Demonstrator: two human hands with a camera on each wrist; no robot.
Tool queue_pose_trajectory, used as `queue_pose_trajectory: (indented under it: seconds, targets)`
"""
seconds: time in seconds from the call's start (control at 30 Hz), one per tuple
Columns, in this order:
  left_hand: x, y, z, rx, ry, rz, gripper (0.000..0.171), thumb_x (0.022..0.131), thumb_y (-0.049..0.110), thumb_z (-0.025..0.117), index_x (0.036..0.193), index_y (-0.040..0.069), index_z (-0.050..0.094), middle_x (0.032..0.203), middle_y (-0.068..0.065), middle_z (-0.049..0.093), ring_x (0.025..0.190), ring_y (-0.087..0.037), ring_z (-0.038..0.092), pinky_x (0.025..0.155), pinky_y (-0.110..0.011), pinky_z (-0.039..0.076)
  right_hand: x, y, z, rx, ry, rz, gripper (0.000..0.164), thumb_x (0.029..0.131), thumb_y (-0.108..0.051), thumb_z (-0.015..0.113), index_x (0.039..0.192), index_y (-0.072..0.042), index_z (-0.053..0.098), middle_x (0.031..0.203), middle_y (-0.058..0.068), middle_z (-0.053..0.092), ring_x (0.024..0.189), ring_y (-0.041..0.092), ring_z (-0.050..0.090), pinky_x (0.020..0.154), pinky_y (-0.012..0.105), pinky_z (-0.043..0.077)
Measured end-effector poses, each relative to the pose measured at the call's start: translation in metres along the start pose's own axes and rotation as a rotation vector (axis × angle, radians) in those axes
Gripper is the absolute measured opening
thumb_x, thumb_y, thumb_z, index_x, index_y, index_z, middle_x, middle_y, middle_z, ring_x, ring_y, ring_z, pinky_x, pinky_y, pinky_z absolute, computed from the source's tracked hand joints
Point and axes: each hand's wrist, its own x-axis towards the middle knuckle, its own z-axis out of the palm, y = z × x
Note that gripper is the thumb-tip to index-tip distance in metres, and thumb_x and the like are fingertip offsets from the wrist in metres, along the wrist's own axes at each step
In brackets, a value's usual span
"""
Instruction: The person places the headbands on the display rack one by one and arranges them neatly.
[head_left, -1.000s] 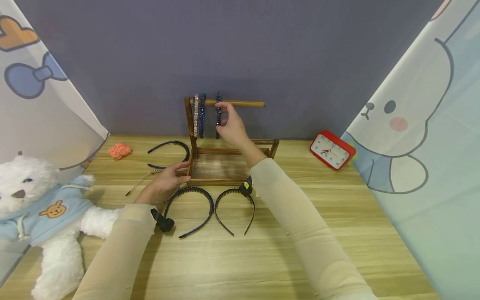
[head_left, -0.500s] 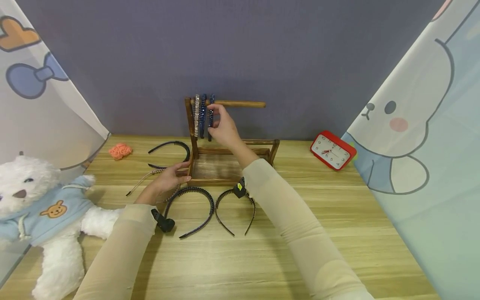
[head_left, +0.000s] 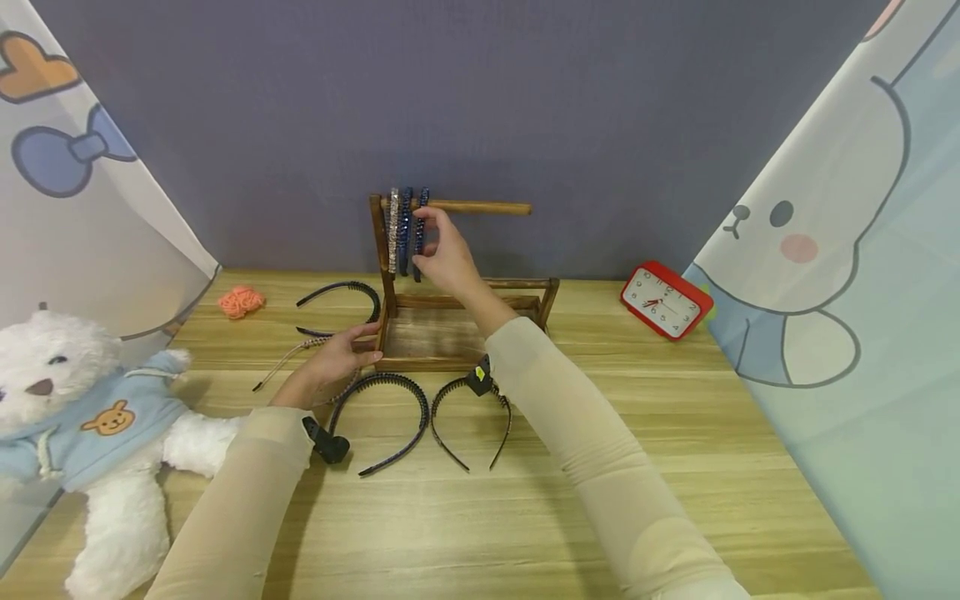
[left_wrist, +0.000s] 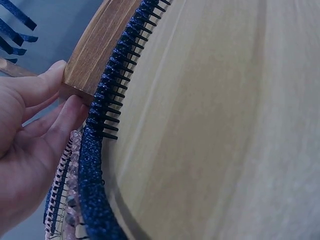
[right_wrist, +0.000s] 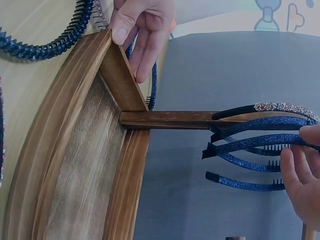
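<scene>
A wooden rack [head_left: 427, 365] with a tray base and a raised rod [head_left: 487, 207] stands against the back wall. My right hand [head_left: 448, 254] pinches a glittery blue toothed headband [head_left: 420, 242] hanging over the rod. Left of it on the rod hang another blue headband [head_left: 405, 233] and a pale beaded headband [head_left: 393, 233]. With thumb and fingers, my left hand [head_left: 335, 360] grips the near left corner of the tray base; the left wrist view shows that wooden corner [left_wrist: 85, 70] between them. Close beside that hand lies a blue headband [left_wrist: 92, 165] on the table.
More headbands lie around the rack: a dark headband [head_left: 367, 292] at left, a pale beaded one [head_left: 281, 365] partly under my left arm, and a dark comb headband [head_left: 434, 417] in front. Orange yarn [head_left: 240, 302], a plush bear [head_left: 112, 450] and a red clock [head_left: 663, 302] stand farther out.
My right hand has slid the blue headband leftward along the rod, up near the other two, and then stays there. My left hand keeps its place on the rack.
</scene>
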Motion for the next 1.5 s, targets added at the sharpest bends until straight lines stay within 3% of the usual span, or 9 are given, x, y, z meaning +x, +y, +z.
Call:
queue_pose_trajectory:
  seconds: [0.2, 0.43, 0.73, 1.07, 1.3, 1.5]
  targets:
    - [0.001, 0.001, -0.002, 0.025, 0.004, 0.007, 0.066, 0.099, 0.01, 0.06, 0.153, -0.001, 0.025, 0.153, -0.024, 0.027, 0.134, -0.043, 0.035, 0.104, -0.055, 0.036, -0.005, 0.004, -0.01, 0.035, -0.02, -0.009, 0.068, 0.088, 0.007, 0.067, 0.144, -0.018, 0.038, 0.13, 0.006, 0.048, 0.102, 0.024, 0.059, 0.073, 0.031, 0.053]
    - [0.001, 0.001, -0.003, 0.048, -0.005, 0.014, 0.065, 0.099, 0.01, 0.059, 0.153, -0.001, 0.024, 0.153, -0.025, 0.027, 0.134, -0.044, 0.035, 0.104, -0.055, 0.036, -0.023, 0.012, -0.027, -0.009, -0.02, 0.007, 0.065, 0.09, 0.002, 0.067, 0.145, -0.014, 0.037, 0.127, 0.009, 0.05, 0.097, 0.018, 0.06, 0.07, 0.032, 0.053]
    - [0.003, 0.004, -0.004, 0.042, -0.006, 0.033, 0.065, 0.099, 0.008, 0.059, 0.152, -0.003, 0.025, 0.153, -0.026, 0.028, 0.133, -0.045, 0.035, 0.103, -0.055, 0.036, -0.06, 0.028, -0.04, -0.007, -0.184, 0.026, 0.061, 0.092, 0.002, 0.065, 0.144, -0.01, 0.035, 0.123, 0.013, 0.05, 0.098, 0.022, 0.06, 0.076, 0.034, 0.053]
    - [-0.001, 0.003, -0.002, 0.047, -0.007, 0.022, 0.066, 0.099, 0.009, 0.059, 0.153, -0.003, 0.023, 0.152, -0.027, 0.028, 0.133, -0.046, 0.035, 0.103, -0.056, 0.036, -0.103, 0.061, -0.031, 0.016, -0.371, 0.142, 0.058, 0.094, 0.0, 0.062, 0.144, -0.005, 0.034, 0.118, 0.019, 0.05, 0.096, 0.027, 0.059, 0.074, 0.034, 0.053]
    - [0.0, 0.001, -0.002, 0.056, -0.004, 0.042, 0.065, 0.099, 0.009, 0.059, 0.152, -0.003, 0.024, 0.152, -0.026, 0.028, 0.133, -0.046, 0.035, 0.104, -0.056, 0.035, -0.128, 0.082, -0.021, -0.143, -0.479, 0.156, 0.057, 0.095, -0.01, 0.066, 0.144, -0.006, 0.037, 0.111, 0.006, 0.055, 0.092, 0.019, 0.061, 0.073, 0.031, 0.053]
    - [0.0, 0.001, -0.002, 0.03, -0.01, 0.031, 0.066, 0.099, 0.008, 0.059, 0.153, -0.003, 0.023, 0.153, -0.025, 0.026, 0.134, -0.046, 0.034, 0.104, -0.056, 0.035, -0.137, 0.087, -0.011, -0.162, -0.529, 0.19, 0.057, 0.095, -0.01, 0.066, 0.143, -0.005, 0.038, 0.109, 0.008, 0.055, 0.085, 0.016, 0.061, 0.067, 0.028, 0.052]
